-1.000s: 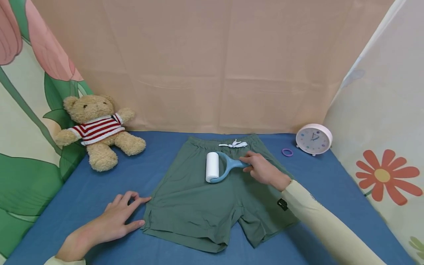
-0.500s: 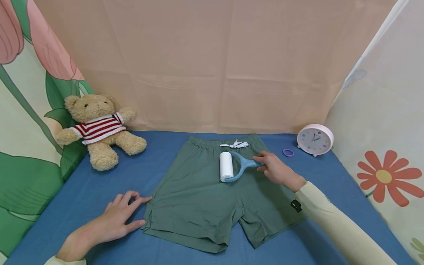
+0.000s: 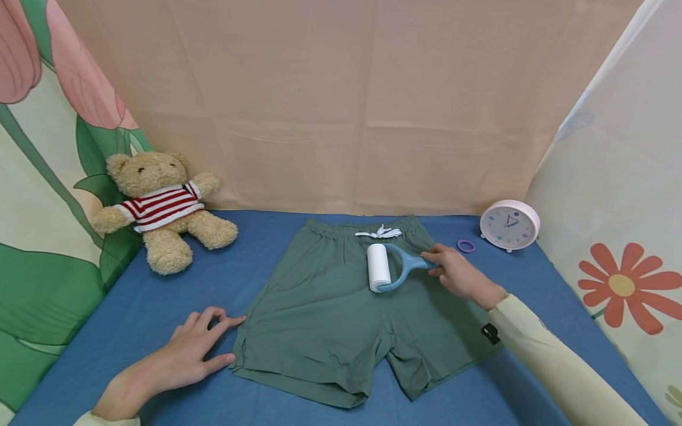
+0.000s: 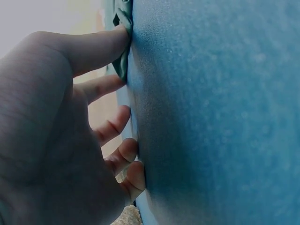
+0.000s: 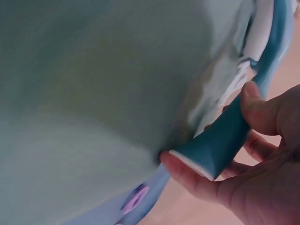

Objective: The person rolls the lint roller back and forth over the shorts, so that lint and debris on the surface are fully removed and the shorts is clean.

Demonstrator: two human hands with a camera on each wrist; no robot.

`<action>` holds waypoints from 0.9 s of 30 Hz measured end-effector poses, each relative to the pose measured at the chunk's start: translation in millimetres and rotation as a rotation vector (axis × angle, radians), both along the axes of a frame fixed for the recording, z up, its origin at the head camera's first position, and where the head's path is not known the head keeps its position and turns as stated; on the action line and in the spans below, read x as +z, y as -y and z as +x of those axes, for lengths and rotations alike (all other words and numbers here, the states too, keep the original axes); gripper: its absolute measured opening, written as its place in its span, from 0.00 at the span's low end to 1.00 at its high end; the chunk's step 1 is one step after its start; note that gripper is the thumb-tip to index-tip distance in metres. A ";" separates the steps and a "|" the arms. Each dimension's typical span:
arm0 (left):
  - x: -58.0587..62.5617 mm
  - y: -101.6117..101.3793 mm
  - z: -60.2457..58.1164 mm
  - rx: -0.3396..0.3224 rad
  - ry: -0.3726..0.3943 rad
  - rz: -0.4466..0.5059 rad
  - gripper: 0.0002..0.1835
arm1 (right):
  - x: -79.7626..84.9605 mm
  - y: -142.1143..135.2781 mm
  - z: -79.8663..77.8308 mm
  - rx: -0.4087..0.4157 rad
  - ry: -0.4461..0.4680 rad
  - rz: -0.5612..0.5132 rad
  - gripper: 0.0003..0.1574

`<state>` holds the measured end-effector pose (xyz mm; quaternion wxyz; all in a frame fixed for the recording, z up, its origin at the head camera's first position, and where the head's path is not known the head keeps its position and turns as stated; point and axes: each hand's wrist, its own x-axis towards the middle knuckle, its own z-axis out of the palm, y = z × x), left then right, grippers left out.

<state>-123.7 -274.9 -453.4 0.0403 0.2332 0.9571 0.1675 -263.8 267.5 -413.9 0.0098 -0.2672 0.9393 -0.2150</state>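
Observation:
A pair of green shorts [image 3: 319, 319] lies spread flat, its white drawstring [image 3: 379, 232] tied at the waistband. My right hand [image 3: 462, 274] grips the blue handle of a lint roller [image 3: 379, 269], whose white roll rests on the upper middle of the shorts. In the right wrist view, the thumb and fingers wrap round that handle [image 5: 220, 140]. At the lower left, my left hand [image 3: 178, 355] touches the edge of the shorts with thumb and forefinger. The left wrist view has those fingertips at the green cloth [image 4: 123, 51], the other fingers loosely bent on the blue surface.
A teddy bear [image 3: 167, 204] in a striped shirt sits at the back left. Toward the back right stand a pink clock [image 3: 510, 225] and a purple ring [image 3: 466, 246]. A blue sheet [image 3: 266, 254] covers the surface, with a beige cloth [image 3: 346, 106] hanging behind.
My right hand has moved the lint roller to the right across the shorts. The left hand stays at the left edge of the shorts.

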 end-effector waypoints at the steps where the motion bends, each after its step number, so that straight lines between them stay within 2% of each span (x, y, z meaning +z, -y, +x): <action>1: 0.8 0.0 0.2 0.002 0.006 -0.004 0.33 | -0.8 -2.6 -0.4 -0.003 0.015 -0.008 0.35; 5: 6.5 -1.6 1.1 0.004 0.047 -0.011 0.33 | -3.4 -13.0 -2.5 -0.016 0.052 -0.019 0.38; 9: 10.6 -4.3 2.1 0.011 0.082 -0.012 0.34 | -2.0 -20.1 -4.2 -0.010 0.026 0.007 0.37; 14: 9.8 -5.5 3.1 0.015 0.066 -0.005 0.33 | 1.9 -27.5 -4.6 0.021 -0.032 0.046 0.33; 18: 8.5 -5.2 1.9 0.017 0.076 -0.004 0.34 | 3.4 -35.2 -3.9 0.011 -0.034 0.058 0.33; 27: -1.3 -0.7 0.7 0.015 0.007 -0.002 0.33 | 5.6 -55.6 -1.4 -0.012 -0.056 0.099 0.31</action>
